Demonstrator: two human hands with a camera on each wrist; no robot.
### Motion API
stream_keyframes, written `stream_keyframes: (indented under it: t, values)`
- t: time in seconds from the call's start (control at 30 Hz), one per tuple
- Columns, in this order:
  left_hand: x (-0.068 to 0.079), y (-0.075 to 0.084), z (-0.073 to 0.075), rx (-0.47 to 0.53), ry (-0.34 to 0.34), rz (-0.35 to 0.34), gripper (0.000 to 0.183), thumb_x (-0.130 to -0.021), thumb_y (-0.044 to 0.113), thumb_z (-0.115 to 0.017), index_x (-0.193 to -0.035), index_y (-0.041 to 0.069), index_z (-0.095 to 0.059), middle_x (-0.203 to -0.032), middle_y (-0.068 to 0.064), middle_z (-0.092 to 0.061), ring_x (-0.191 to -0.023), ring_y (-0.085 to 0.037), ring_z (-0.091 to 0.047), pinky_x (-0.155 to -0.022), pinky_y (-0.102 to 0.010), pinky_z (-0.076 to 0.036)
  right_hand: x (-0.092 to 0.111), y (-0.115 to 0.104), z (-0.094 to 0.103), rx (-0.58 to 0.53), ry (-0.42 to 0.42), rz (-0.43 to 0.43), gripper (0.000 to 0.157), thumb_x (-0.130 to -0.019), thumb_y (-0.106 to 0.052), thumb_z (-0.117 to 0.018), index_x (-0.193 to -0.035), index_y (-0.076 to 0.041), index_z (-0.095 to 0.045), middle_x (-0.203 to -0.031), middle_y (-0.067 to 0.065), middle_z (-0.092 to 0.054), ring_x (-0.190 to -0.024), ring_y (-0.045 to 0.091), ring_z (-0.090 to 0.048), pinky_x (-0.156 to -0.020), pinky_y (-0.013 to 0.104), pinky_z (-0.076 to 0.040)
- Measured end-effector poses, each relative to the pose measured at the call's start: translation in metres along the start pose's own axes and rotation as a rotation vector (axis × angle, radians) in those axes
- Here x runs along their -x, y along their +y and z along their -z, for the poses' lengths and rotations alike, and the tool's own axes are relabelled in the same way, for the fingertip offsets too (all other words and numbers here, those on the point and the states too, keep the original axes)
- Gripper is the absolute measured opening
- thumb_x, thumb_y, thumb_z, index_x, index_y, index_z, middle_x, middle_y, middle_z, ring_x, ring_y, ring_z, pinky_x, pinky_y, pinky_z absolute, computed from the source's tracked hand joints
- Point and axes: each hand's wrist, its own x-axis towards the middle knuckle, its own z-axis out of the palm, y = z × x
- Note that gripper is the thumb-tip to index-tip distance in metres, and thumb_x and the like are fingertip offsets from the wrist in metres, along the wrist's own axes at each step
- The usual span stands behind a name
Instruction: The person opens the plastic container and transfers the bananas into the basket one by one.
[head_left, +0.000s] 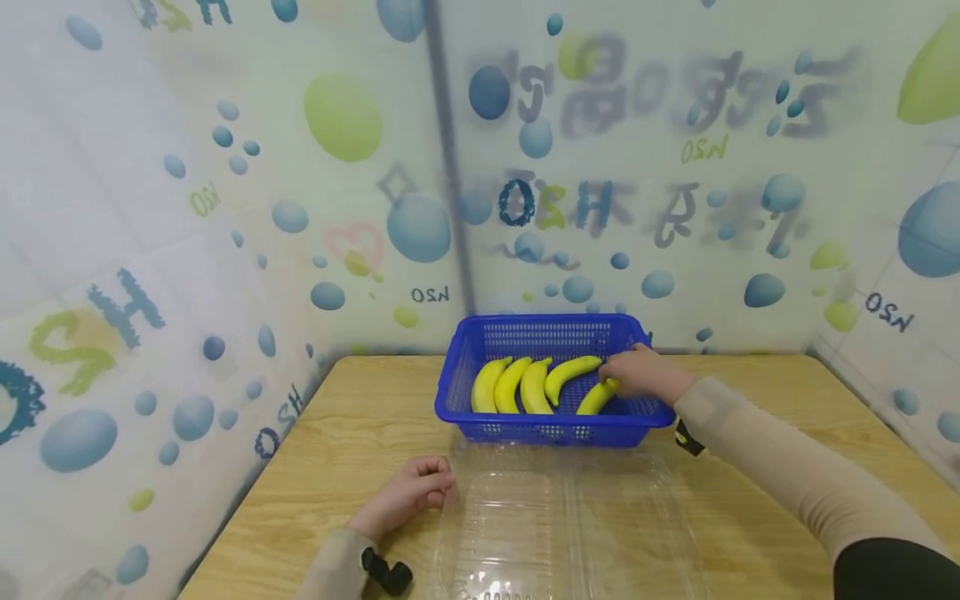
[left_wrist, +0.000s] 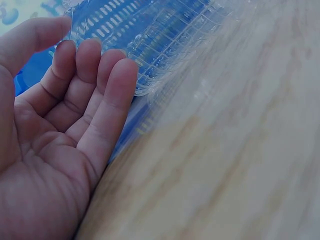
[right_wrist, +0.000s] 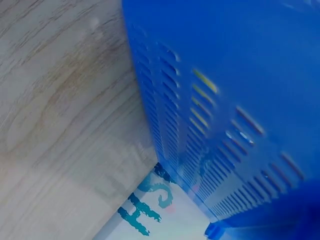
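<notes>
In the head view my right hand (head_left: 643, 372) reaches over the right rim of a blue plastic basket (head_left: 547, 432) and grips the upper end of a yellow banana (head_left: 596, 398). Several other bananas (head_left: 534, 387) lie side by side in the basket. The basket's slotted side wall (right_wrist: 175, 100) hides that hand in the right wrist view. My left hand (head_left: 415, 490) is at the left edge of an opened clear plastic clamshell container (head_left: 517, 508). In the left wrist view, thumb and fingertips of the left hand (left_wrist: 65, 110) pinch the container's edge, the fingers curled.
The clamshell lies on a wooden table (head_left: 360, 417), close in front of the basket. Behind the table hangs a printed curtain (head_left: 360, 192) with blue and green dots. Dark wrist cameras (head_left: 386, 571) sit on both wrists.
</notes>
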Motion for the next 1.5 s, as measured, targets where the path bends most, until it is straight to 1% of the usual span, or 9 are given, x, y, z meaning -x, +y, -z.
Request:
stream_keyframes:
  t: [0.13,0.27,0.43,0.57,0.73,0.9,1.03,1.2,1.5]
  values:
    - [-0.001,0.0,-0.001,0.0,-0.005,0.002,0.016,-0.097,0.005,-0.05,-0.083,0.012,-0.055,-0.079,0.001,-0.058,-0.073,-0.01,-0.058,-0.068,-0.025,-0.051,-0.001,-0.004,-0.003,-0.046,-0.044,-0.021,0.029,-0.084,-0.001,-0.066,-0.11,-0.014,-0.07,-0.108,0.007,-0.069,-0.108,0.033,-0.061,-0.095,0.069,-0.033]
    - [-0.001,-0.001,-0.001,-0.003,-0.006,0.006,0.017,-0.098,0.005,-0.049,-0.084,0.012,-0.055,-0.079,0.001,-0.058,-0.072,-0.01,-0.058,-0.067,-0.025,-0.051,-0.003,-0.005,-0.004,-0.063,-0.081,-0.042,0.032,-0.087,0.001,-0.062,-0.115,-0.014,-0.069,-0.114,0.009,-0.067,-0.113,0.035,-0.058,-0.096,0.07,-0.031]
    - [-0.002,-0.001,-0.001,-0.002,0.001,0.012,0.015,-0.097,0.007,-0.05,-0.084,0.013,-0.055,-0.079,0.002,-0.059,-0.072,-0.009,-0.058,-0.067,-0.024,-0.051,-0.006,-0.006,-0.004,-0.067,-0.085,-0.067,0.037,-0.088,0.007,-0.058,-0.117,-0.014,-0.068,-0.116,0.009,-0.067,-0.115,0.036,-0.057,-0.096,0.069,-0.033]
    - [-0.002,-0.001,-0.001,-0.006,0.003,0.015,0.015,-0.097,0.007,-0.05,-0.084,0.013,-0.055,-0.079,0.003,-0.059,-0.072,-0.008,-0.058,-0.068,-0.024,-0.051,-0.007,-0.006,-0.003,-0.05,-0.071,-0.067,0.037,-0.088,0.007,-0.058,-0.117,-0.014,-0.069,-0.115,0.009,-0.067,-0.114,0.035,-0.058,-0.095,0.067,-0.036]
    - [-0.002,-0.002,-0.002,0.0,0.008,0.006,0.016,-0.097,0.006,-0.05,-0.084,0.013,-0.055,-0.078,0.004,-0.059,-0.072,-0.008,-0.058,-0.067,-0.024,-0.051,-0.009,-0.006,-0.003,-0.037,-0.049,-0.044,0.031,-0.088,0.002,-0.062,-0.115,-0.013,-0.069,-0.112,0.008,-0.068,-0.109,0.032,-0.06,-0.091,0.058,-0.045]
    - [-0.001,-0.004,-0.002,0.014,0.001,-0.021,0.017,-0.096,0.002,-0.049,-0.084,0.012,-0.054,-0.078,0.003,-0.059,-0.072,-0.008,-0.058,-0.066,-0.024,-0.051,-0.008,-0.007,-0.006,-0.07,-0.044,-0.018,0.027,-0.089,-0.001,-0.063,-0.111,-0.014,-0.07,-0.108,0.007,-0.068,-0.103,0.03,-0.062,-0.089,0.051,-0.048]
    - [-0.001,-0.006,-0.001,0.015,-0.008,-0.018,0.018,-0.096,0.001,-0.048,-0.084,0.012,-0.054,-0.077,0.003,-0.059,-0.071,-0.008,-0.059,-0.066,-0.024,-0.051,-0.007,-0.007,-0.009,-0.073,-0.021,0.033,0.023,-0.089,-0.003,-0.063,-0.109,-0.013,-0.07,-0.104,0.007,-0.069,-0.097,0.027,-0.064,-0.087,0.045,-0.051]
    - [-0.002,-0.005,-0.002,0.012,-0.008,-0.019,0.017,-0.096,0.003,-0.049,-0.083,0.013,-0.055,-0.077,0.004,-0.06,-0.071,-0.008,-0.059,-0.066,-0.023,-0.051,-0.007,-0.006,-0.01,-0.104,0.002,0.06,0.023,-0.088,-0.002,-0.064,-0.108,-0.012,-0.07,-0.103,0.007,-0.069,-0.096,0.027,-0.064,-0.087,0.044,-0.051]
    - [-0.002,-0.002,0.0,0.007,0.001,-0.017,0.017,-0.096,0.002,-0.049,-0.084,0.013,-0.055,-0.077,0.005,-0.058,-0.071,-0.007,-0.058,-0.065,-0.023,-0.05,-0.013,-0.003,-0.009,-0.165,-0.061,0.064,0.031,-0.084,0.0,-0.068,-0.112,-0.014,-0.069,-0.107,0.004,-0.068,-0.097,0.023,-0.063,-0.089,0.044,-0.05]
